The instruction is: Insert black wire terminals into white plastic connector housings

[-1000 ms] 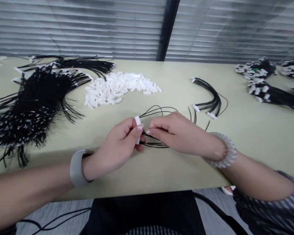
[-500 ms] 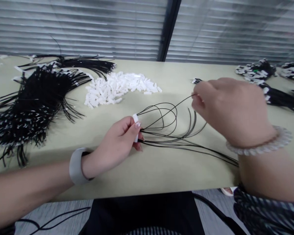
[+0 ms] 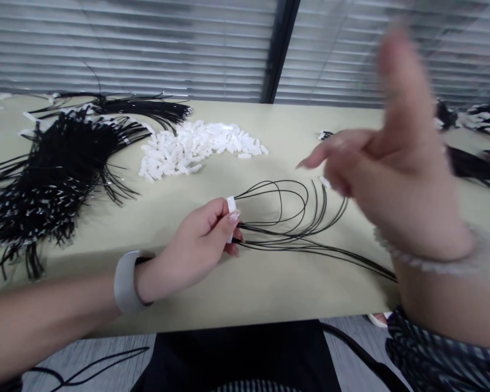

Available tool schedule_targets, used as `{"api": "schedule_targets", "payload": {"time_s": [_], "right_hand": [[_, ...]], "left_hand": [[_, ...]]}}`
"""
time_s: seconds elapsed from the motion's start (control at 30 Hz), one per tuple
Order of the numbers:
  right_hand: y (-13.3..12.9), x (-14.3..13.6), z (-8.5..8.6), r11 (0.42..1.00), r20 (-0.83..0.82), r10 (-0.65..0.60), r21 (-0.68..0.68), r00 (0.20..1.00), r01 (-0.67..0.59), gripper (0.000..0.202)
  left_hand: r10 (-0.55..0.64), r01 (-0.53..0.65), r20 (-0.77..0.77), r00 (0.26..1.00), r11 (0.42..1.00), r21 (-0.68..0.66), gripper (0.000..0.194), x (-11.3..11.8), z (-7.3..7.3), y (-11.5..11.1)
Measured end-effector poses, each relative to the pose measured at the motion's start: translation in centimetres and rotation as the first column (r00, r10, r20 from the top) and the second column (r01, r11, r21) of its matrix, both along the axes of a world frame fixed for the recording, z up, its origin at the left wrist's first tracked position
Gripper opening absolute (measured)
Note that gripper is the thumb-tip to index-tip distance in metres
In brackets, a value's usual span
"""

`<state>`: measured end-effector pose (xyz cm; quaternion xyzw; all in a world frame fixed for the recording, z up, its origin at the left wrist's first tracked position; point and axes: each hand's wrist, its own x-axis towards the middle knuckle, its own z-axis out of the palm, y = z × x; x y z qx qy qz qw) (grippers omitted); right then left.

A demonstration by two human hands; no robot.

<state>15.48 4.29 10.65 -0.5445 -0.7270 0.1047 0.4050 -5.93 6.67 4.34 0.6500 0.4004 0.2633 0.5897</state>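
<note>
My left hand point(image 3: 200, 234) pinches a small white plastic connector housing point(image 3: 231, 204) between thumb and fingers. Thin black wires point(image 3: 277, 237) run out of the housing to the right. Some bend back in loops above the table; others trail toward my right forearm. My right hand point(image 3: 396, 158) is raised to the right of the loops, blurred by motion. Its fingers are spread apart, one pointing up, and I see no wire in them. A small white spot shows by its lower fingertips, too blurred to name.
A heap of loose white connector housings point(image 3: 196, 147) lies behind my left hand. At the left is a large pile of black wires point(image 3: 61, 169) with metal-tipped ends. More black wires with white connectors point(image 3: 482, 122) lie at the far right. Window blinds point(image 3: 126, 46) rise behind the table.
My right hand has let go of the wire it was pulling, and its fingers have spread and swung upward. The wire loops have sunk and widened. My left hand has shifted slightly right.
</note>
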Motion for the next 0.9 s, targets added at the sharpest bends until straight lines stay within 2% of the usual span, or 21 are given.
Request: {"api": "schedule_targets", "payload": {"time_s": [0.1, 0.13, 0.23, 0.33, 0.5, 0.9], "right_hand": [[-0.6, -2.5, -1.5, 0.991, 0.121, 0.077, -0.118, 0.99, -0.062, 0.019], [-0.6, -3.1, -1.9, 0.987, 0.182, 0.109, -0.134, 0.977, -0.085, 0.012], [-0.5, -3.9, -2.5, 0.981, 0.246, 0.179, -0.114, 0.953, -0.155, 0.016], [-0.3, -4.1, -2.7, 0.984, 0.151, 0.153, -0.118, 0.977, -0.136, 0.018], [-0.5, -4.3, -2.8, 0.974, -0.049, 0.081, -0.209, 0.996, -0.089, 0.01], [-0.4, -4.5, -2.6, 0.958, -0.101, 0.08, -0.266, 0.992, -0.105, 0.009]], "left_hand": [[-0.023, 0.023, -0.003, 1.0, 0.999, 0.035, 0.025, -0.1, -0.1, -0.1], [-0.03, 0.03, -0.007, 1.0, 0.998, 0.054, 0.025, -0.1, -0.1, -0.1], [-0.039, 0.042, -0.024, 0.999, 0.993, 0.112, 0.023, -0.2, -0.3, -0.2], [-0.043, 0.049, -0.046, 0.998, 0.988, 0.145, 0.022, -0.2, -0.3, -0.3], [-0.066, 0.079, -0.077, 0.995, 0.981, 0.176, 0.021, -0.3, -0.3, -0.6], [-0.079, 0.118, -0.16, 0.984, 0.96, 0.255, 0.021, -0.3, -0.3, -0.9]]}}
